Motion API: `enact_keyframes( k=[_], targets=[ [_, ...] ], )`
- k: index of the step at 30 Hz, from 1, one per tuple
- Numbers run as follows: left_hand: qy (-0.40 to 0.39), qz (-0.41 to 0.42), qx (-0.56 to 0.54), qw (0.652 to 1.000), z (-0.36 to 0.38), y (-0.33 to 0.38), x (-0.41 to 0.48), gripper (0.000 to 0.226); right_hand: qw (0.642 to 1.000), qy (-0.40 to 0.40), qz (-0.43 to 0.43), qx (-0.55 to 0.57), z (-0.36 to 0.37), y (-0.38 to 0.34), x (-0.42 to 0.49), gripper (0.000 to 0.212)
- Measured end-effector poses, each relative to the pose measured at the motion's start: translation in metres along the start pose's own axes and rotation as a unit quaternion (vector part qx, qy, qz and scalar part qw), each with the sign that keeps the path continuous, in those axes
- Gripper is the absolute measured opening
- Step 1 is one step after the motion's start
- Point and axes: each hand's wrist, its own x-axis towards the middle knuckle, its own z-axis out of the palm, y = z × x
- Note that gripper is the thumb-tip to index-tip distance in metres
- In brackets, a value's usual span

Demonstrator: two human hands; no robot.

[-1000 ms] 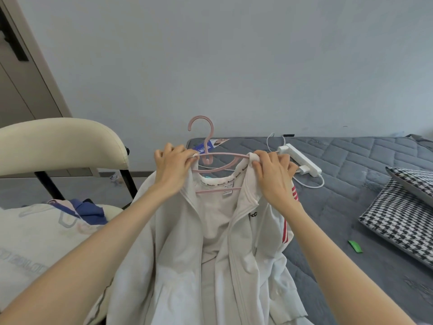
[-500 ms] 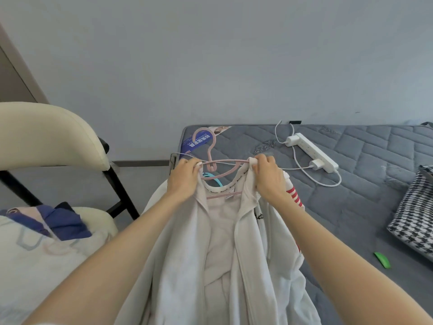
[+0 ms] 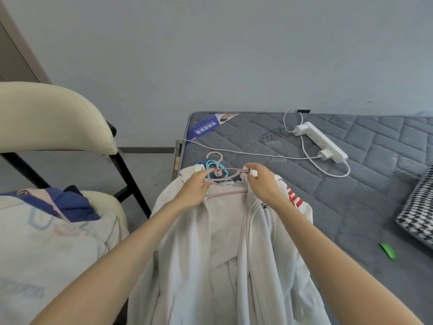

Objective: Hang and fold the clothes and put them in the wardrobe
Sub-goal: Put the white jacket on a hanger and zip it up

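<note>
A white zip jacket [image 3: 225, 249] with red stripes on its sleeve lies on the near corner of the grey mattress [image 3: 351, 191]. A pink hanger [image 3: 225, 171] sits in its collar, hook pointing away from me. My left hand [image 3: 194, 188] grips the hanger's left arm near the collar. My right hand [image 3: 262, 184] pinches the collar's right side against the hanger's right end. A blue hanger [image 3: 210, 166] lies just under the pink one.
A cream chair [image 3: 54, 118] with black legs stands at the left, its seat piled with pale and blue clothes [image 3: 46, 221]. A white power strip [image 3: 321, 141] with cables lies on the mattress. A houndstooth pillow [image 3: 419, 207] and a green scrap [image 3: 387, 250] lie at the right.
Both hands lowered the jacket and hanger from mid-air onto the mattress corner. The collar's left side has come away from the hanger, and the blue hanger now shows beneath.
</note>
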Motion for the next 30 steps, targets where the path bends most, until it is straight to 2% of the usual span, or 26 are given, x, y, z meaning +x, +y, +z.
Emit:
enact_keyframes(
  k=[5,13,20,25,30],
  targets=[
    [0.040,0.015,-0.030,0.999,-0.009,0.035,-0.047,0.041,0.997,-0.006,-0.058,0.041,-0.013,-0.021,-0.050,0.033],
    [0.095,0.007,-0.044,0.994,0.003,0.059,-0.146,0.040,0.994,-0.032,-0.075,0.071,-0.027,-0.013,-0.155,0.031],
    [0.036,-0.027,-0.010,0.999,0.045,0.039,-0.226,0.036,0.994,-0.092,-0.047,0.027,-0.013,0.028,-0.232,0.024],
    [-0.016,-0.088,0.019,0.996,0.083,0.020,-0.270,0.032,0.990,-0.139,-0.021,0.009,0.011,0.057,-0.284,0.021],
    [-0.072,-0.147,0.138,0.977,0.120,0.007,-0.301,0.037,0.977,-0.192,-0.055,-0.074,0.043,0.076,-0.318,0.041]
  ],
)
